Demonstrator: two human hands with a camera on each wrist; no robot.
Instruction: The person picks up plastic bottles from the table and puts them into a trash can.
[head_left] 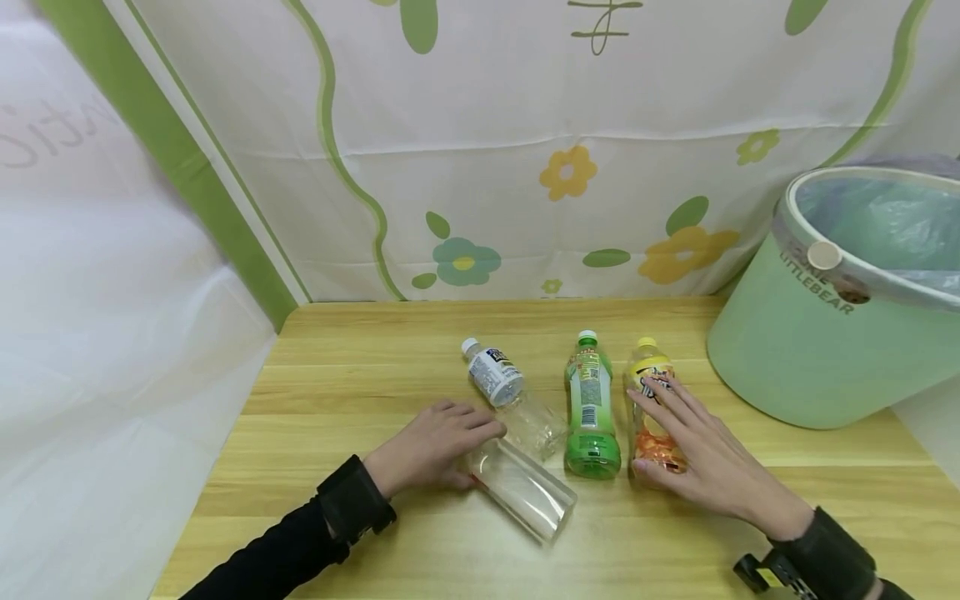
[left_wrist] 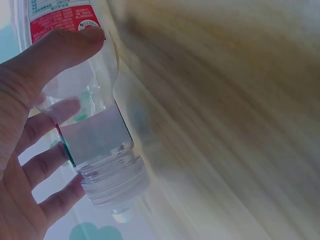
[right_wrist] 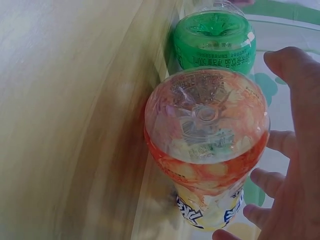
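A clear plastic bottle lies tilted on the wooden table, and my left hand grips its upper end. In the left wrist view, my thumb crosses the front of that bottle's red and white label, with fingers behind it. Beyond it lies another clear bottle with a white cap and label. A green bottle lies to the right. Over the orange drink bottle with a yellow cap, my right hand rests with spread fingers. The right wrist view shows them along the bottle's side, not wrapped round it.
A light green bin with a plastic liner stands at the right of the table. Behind the table hangs a white cloth printed with flowers. Another white sheet hangs at the left.
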